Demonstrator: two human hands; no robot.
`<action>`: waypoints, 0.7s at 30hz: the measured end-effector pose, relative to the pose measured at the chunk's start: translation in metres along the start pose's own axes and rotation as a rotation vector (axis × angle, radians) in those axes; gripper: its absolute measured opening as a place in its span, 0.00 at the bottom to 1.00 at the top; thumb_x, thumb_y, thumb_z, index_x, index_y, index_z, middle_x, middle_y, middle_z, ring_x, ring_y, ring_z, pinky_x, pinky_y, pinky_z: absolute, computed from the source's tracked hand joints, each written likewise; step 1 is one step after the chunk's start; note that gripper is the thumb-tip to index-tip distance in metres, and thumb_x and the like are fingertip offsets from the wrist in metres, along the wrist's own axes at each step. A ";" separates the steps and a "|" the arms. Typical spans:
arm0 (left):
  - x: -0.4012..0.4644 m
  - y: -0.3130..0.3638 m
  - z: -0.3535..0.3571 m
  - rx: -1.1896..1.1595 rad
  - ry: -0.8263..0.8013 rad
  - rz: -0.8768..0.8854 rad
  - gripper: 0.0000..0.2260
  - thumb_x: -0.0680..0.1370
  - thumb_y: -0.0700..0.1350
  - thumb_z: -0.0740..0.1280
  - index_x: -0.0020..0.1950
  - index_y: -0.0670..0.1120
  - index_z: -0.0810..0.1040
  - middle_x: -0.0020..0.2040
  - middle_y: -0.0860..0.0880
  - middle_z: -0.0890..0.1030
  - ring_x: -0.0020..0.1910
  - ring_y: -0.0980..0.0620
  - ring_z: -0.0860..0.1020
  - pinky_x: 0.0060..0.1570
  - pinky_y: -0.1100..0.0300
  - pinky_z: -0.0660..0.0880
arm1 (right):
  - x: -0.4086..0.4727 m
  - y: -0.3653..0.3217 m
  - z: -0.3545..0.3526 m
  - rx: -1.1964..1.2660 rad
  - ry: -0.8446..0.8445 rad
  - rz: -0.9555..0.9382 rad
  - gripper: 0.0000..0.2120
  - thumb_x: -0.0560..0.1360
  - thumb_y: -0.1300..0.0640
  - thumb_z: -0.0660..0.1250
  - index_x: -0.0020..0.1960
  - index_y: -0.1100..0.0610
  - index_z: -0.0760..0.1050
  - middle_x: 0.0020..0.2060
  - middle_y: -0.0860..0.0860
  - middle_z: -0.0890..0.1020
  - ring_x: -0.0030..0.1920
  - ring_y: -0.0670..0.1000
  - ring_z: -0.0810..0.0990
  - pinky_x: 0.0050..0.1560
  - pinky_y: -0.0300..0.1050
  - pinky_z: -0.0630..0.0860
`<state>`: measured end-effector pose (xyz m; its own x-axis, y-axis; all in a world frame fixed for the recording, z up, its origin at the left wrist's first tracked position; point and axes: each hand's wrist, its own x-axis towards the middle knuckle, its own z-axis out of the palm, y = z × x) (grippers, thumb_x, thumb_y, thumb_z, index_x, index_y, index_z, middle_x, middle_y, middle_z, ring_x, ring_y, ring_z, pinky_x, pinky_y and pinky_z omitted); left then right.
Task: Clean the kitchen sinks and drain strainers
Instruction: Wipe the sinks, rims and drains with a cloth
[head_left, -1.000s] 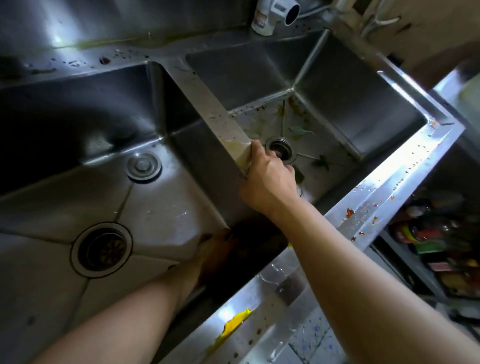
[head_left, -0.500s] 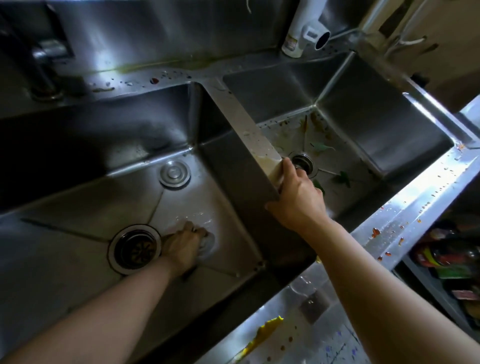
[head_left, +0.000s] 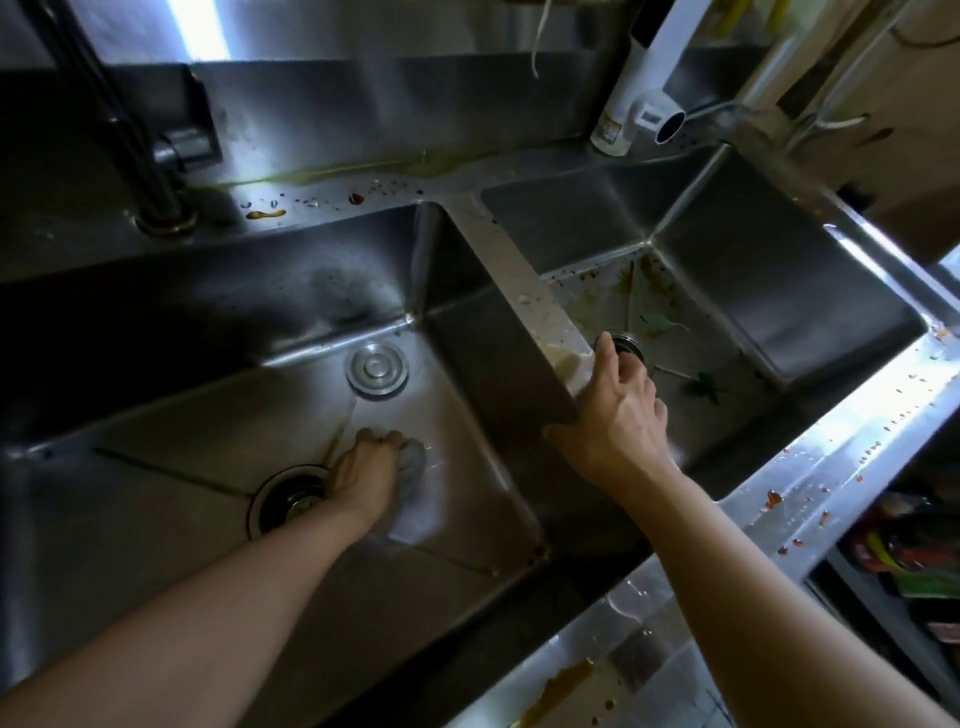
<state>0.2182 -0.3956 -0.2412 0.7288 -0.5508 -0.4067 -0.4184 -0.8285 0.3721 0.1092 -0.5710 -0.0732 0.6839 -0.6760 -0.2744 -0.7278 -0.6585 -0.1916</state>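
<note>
A steel double sink fills the view. My left hand (head_left: 366, 475) is down on the floor of the left basin (head_left: 156, 519), gripping a grey scrubbing pad (head_left: 413, 460) just right of the open drain strainer (head_left: 285, 501). A round drain cover (head_left: 377, 368) lies farther back on the same floor. My right hand (head_left: 618, 410) grips the divider (head_left: 519, 291) between the basins, thumb on the left wall, fingers over the right side. The right basin (head_left: 779, 291) has green leaf scraps and brown stains around its drain strainer (head_left: 631, 345), partly hidden by my fingers.
A dark faucet (head_left: 150, 156) rises at the back left. A white bottle with a spout (head_left: 631, 98) stands on the back ledge. The front rim (head_left: 831, 467) carries red and yellow spatters. A shelf of packets (head_left: 914, 551) sits lower right.
My left hand moved from the near right corner of the left basin out to the floor beside the drain, then a little farther back. The right hand stayed on the divider.
</note>
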 end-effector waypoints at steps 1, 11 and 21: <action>0.005 0.011 0.003 -0.039 0.017 0.025 0.15 0.81 0.44 0.56 0.68 0.49 0.68 0.63 0.42 0.68 0.61 0.41 0.73 0.60 0.55 0.69 | 0.000 -0.001 0.002 -0.005 0.019 -0.008 0.51 0.69 0.49 0.74 0.78 0.52 0.41 0.75 0.59 0.51 0.75 0.61 0.52 0.73 0.58 0.52; 0.053 0.071 0.051 -0.083 0.039 0.104 0.17 0.81 0.60 0.50 0.61 0.55 0.72 0.55 0.44 0.71 0.55 0.42 0.76 0.52 0.51 0.73 | 0.016 -0.002 0.022 0.019 0.042 -0.062 0.54 0.68 0.50 0.74 0.77 0.51 0.36 0.76 0.56 0.47 0.76 0.59 0.44 0.75 0.57 0.43; 0.029 -0.012 0.022 0.317 -0.034 -0.003 0.15 0.80 0.43 0.57 0.67 0.46 0.68 0.64 0.45 0.72 0.66 0.46 0.70 0.64 0.56 0.68 | 0.007 -0.020 0.010 -0.026 0.055 -0.116 0.51 0.68 0.48 0.74 0.78 0.53 0.43 0.75 0.57 0.50 0.75 0.59 0.47 0.75 0.55 0.46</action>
<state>0.2329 -0.4040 -0.2756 0.7139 -0.5473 -0.4368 -0.5684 -0.8173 0.0951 0.1279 -0.5592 -0.0811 0.7660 -0.6111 -0.1997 -0.6422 -0.7415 -0.1945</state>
